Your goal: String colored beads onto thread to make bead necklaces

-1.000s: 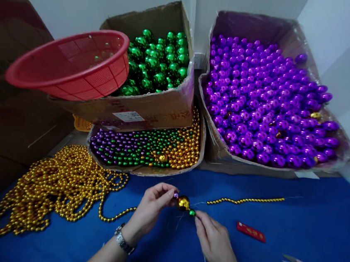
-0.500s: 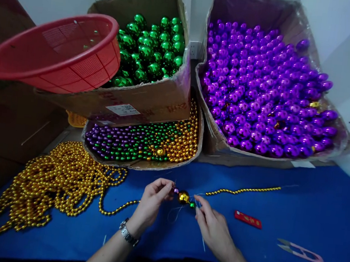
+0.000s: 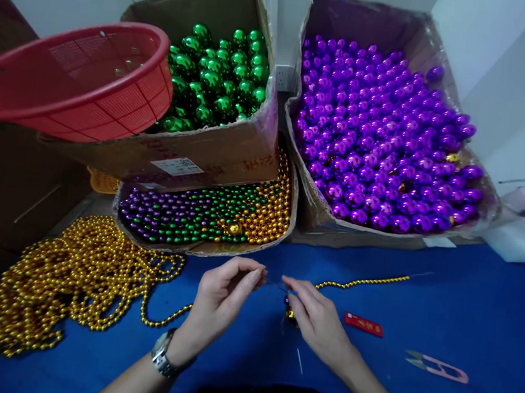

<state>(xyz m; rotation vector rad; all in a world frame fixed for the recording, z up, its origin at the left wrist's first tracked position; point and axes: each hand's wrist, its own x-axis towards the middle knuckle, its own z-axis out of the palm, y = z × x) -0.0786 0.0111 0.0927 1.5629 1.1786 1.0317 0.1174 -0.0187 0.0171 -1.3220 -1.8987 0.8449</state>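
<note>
My left hand (image 3: pixel 227 290), with a metal watch (image 3: pixel 164 355) on its wrist, pinches what looks like the end of a thin clear thread (image 3: pixel 275 282). Across a small gap, my right hand (image 3: pixel 322 321) has thumb and fingers closed on the same thread. Just under its fingertips hang a small purple bead (image 3: pixel 286 300) and a large gold bead (image 3: pixel 290 313), partly hidden by the thumb. Behind the right hand lies a short string of small gold beads (image 3: pixel 363 284). A long gold bead strand (image 3: pixel 155 323) ends near my left wrist.
Pink thread snips (image 3: pixel 439 367) and a red tag (image 3: pixel 364 324) lie on the blue cloth (image 3: pixel 244 370). A heap of gold beads (image 3: pixel 81 271) is at left. Behind stand boxes of green balls (image 3: pixel 211 78), purple balls (image 3: pixel 381 140) and mixed strands (image 3: pixel 204 215), plus a red basket (image 3: pixel 112 112).
The gold and purple beads have gone from between my hands to hanging beneath my right fingers. My left hand has let go of the beads and now pinches thread. The view has shifted slightly.
</note>
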